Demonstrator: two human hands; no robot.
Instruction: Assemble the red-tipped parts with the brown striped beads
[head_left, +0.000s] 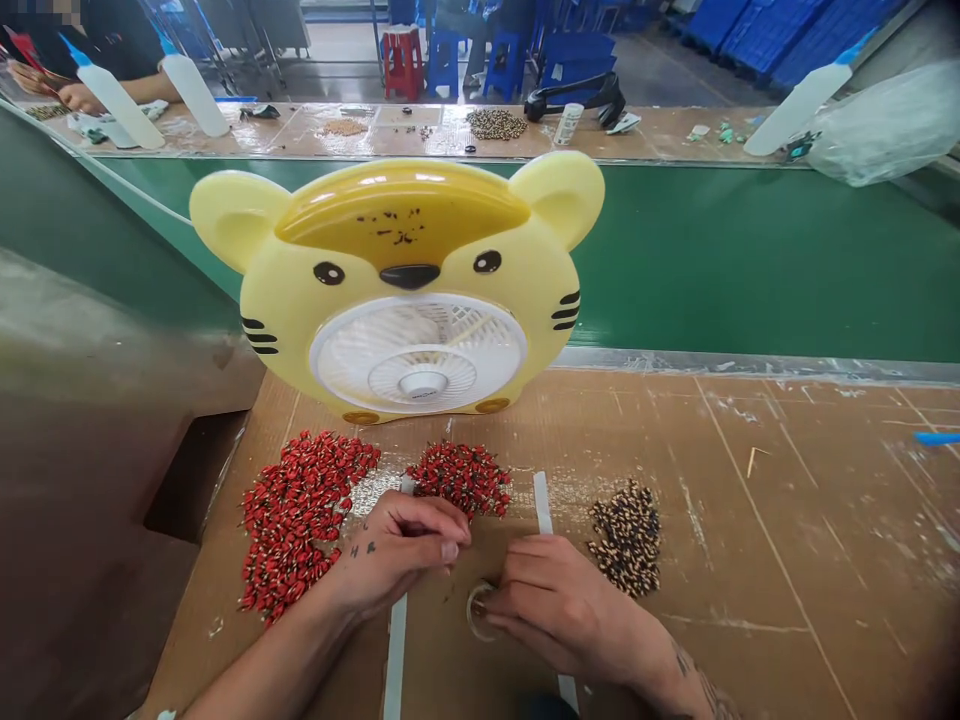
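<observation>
Head view: looking down at a work bench, both hands low in frame.
Left hand (397, 553): fingers curled, fingertips drawn toward thumb; any small item pinched is hidden.
Right hand (551, 600): fingers bent and close together, tips against a small clear ring (480, 612); firmness of hold cannot be told.
Beside left hand: large heap of red-and-black beaded pieces (296, 520), at its wrist side.
Ahead of hands: smaller red beaded heap (461, 478).
Right of right fingers: heap of tan-and-black beads (626, 538).
Beyond hands: yellow tiger-faced plastic fan (405, 230).
Surface: scuffed brown cardboard bench cover (750, 480), crossed by white tape strip (541, 503).
Edges: dark bench side close left of large heap; green conveyor belt (750, 260) past fan.
Room: cardboard continues right of tan-and-black heap.
</observation>
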